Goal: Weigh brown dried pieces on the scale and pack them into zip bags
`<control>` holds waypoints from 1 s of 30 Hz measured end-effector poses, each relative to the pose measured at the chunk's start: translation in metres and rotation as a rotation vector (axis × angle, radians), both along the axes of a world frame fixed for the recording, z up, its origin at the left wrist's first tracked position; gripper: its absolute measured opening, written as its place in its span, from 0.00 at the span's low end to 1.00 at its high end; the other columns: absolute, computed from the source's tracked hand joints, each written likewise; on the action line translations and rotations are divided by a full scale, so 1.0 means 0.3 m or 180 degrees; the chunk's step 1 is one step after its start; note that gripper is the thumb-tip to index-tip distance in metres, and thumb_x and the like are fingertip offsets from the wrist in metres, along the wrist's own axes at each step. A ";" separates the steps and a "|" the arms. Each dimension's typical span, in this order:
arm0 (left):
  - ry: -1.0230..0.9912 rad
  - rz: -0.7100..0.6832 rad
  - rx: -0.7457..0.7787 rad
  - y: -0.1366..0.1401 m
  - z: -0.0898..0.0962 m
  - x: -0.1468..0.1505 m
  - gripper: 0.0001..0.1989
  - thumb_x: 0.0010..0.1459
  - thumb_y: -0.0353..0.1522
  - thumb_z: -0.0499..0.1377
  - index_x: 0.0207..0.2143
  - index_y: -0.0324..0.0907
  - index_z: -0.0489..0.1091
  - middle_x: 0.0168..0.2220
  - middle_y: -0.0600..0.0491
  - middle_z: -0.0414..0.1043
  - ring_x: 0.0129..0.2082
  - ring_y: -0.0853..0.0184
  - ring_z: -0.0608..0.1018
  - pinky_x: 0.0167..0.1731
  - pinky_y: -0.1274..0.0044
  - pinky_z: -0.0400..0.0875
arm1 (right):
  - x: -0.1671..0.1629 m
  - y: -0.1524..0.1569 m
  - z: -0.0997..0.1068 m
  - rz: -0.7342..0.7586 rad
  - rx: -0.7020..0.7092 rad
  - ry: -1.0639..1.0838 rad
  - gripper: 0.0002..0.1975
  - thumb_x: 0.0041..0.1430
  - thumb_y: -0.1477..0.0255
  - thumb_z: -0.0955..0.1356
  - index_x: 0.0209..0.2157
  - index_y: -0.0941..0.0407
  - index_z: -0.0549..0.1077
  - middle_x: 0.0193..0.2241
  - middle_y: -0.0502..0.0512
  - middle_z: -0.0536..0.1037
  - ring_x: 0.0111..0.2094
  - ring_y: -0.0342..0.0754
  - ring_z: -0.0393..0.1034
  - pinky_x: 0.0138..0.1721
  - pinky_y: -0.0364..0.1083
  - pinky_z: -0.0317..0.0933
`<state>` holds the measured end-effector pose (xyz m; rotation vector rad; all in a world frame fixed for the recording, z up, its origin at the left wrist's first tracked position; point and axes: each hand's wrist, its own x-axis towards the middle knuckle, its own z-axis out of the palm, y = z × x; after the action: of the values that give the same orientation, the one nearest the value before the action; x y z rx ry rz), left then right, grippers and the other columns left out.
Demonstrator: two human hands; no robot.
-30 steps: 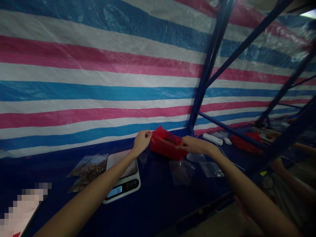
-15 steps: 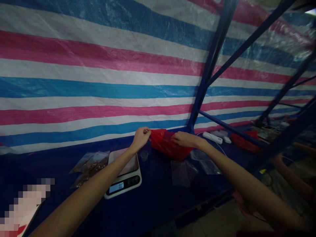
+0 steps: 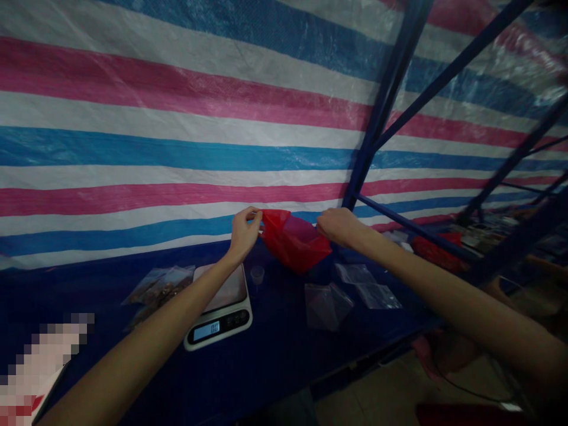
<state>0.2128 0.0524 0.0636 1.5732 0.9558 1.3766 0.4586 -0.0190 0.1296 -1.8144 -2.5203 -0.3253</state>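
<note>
A red plastic bag (image 3: 295, 248) hangs between my two hands above the blue table, its mouth spread wide. My left hand (image 3: 245, 232) pinches the left edge of the rim between thumb and fingers. On the opposite side my right hand (image 3: 338, 226) is closed on the bag's right edge. What lies inside the bag cannot be seen. Below and left of it stands a small clear cup (image 3: 257, 274), beside a white digital scale (image 3: 242, 306) whose display reads 0.0. My left forearm covers part of the scale.
Clear bags with small brownish pieces (image 3: 162, 287) lie left of the scale. Flat clear zip bags (image 3: 326, 305) are on the table (image 3: 275, 367) at right. A blue metal post (image 3: 366, 151) rises behind my right hand. Another red bag (image 3: 439, 251) sits farther right.
Both hands have lifted the red bag off the table and moved a little apart. Its mouth is now wider open. The view has shifted slightly.
</note>
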 end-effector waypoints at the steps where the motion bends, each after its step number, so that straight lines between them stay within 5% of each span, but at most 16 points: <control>1: -0.0012 0.0015 0.0063 -0.002 0.001 0.000 0.14 0.58 0.43 0.59 0.35 0.41 0.71 0.30 0.51 0.77 0.24 0.67 0.79 0.21 0.79 0.74 | -0.019 -0.005 0.012 0.0074 0.0197 -0.0128 0.15 0.69 0.76 0.61 0.39 0.65 0.79 0.39 0.76 0.80 0.43 0.65 0.76 0.44 0.57 0.64; 4: 0.0140 -0.0021 0.0133 -0.008 0.005 0.001 0.13 0.56 0.42 0.62 0.30 0.40 0.72 0.29 0.50 0.77 0.27 0.66 0.80 0.24 0.80 0.74 | -0.073 -0.008 0.041 0.0338 0.0584 -0.0267 0.18 0.73 0.71 0.58 0.42 0.64 0.77 0.40 0.71 0.79 0.44 0.61 0.74 0.46 0.54 0.62; 9: -0.0009 -0.0261 -0.0232 -0.030 0.038 0.013 0.11 0.58 0.40 0.60 0.34 0.40 0.72 0.28 0.51 0.76 0.25 0.66 0.79 0.23 0.79 0.73 | -0.096 0.025 0.081 0.0722 0.0888 0.0610 0.19 0.74 0.70 0.56 0.35 0.60 0.73 0.37 0.64 0.74 0.41 0.54 0.68 0.45 0.50 0.59; 13: 0.0160 -0.0487 -0.0567 -0.049 0.038 0.030 0.06 0.57 0.34 0.61 0.31 0.39 0.72 0.24 0.54 0.74 0.21 0.69 0.76 0.21 0.80 0.71 | -0.096 0.044 0.078 0.1374 -0.0041 0.1488 0.18 0.72 0.65 0.59 0.28 0.57 0.68 0.29 0.53 0.70 0.32 0.46 0.63 0.36 0.45 0.57; 18: 0.0051 -0.0500 -0.0759 -0.056 0.000 0.040 0.05 0.59 0.32 0.59 0.32 0.40 0.69 0.25 0.53 0.74 0.21 0.68 0.76 0.21 0.78 0.72 | -0.116 0.057 0.050 0.1429 -0.0712 0.2282 0.23 0.70 0.56 0.59 0.25 0.55 0.63 0.22 0.46 0.60 0.25 0.42 0.53 0.29 0.43 0.50; 25: -0.0286 -0.0308 -0.0930 -0.035 0.005 0.024 0.07 0.64 0.33 0.56 0.33 0.42 0.62 0.27 0.57 0.70 0.23 0.70 0.78 0.25 0.77 0.76 | -0.087 0.084 0.154 0.1147 -0.0813 0.1882 0.30 0.68 0.49 0.60 0.18 0.53 0.55 0.18 0.44 0.51 0.20 0.40 0.44 0.23 0.44 0.43; 30: -0.0296 -0.0447 -0.1053 -0.057 0.019 0.007 0.05 0.65 0.30 0.56 0.34 0.42 0.61 0.30 0.55 0.72 0.24 0.69 0.80 0.29 0.74 0.79 | -0.043 0.104 0.172 0.0700 -0.1114 0.1172 0.27 0.71 0.57 0.60 0.20 0.56 0.66 0.16 0.47 0.63 0.17 0.40 0.55 0.22 0.43 0.49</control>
<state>0.2150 0.0352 0.0694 1.2906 0.9434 1.1193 0.4456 0.0122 0.1813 -1.4829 -2.5796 0.4396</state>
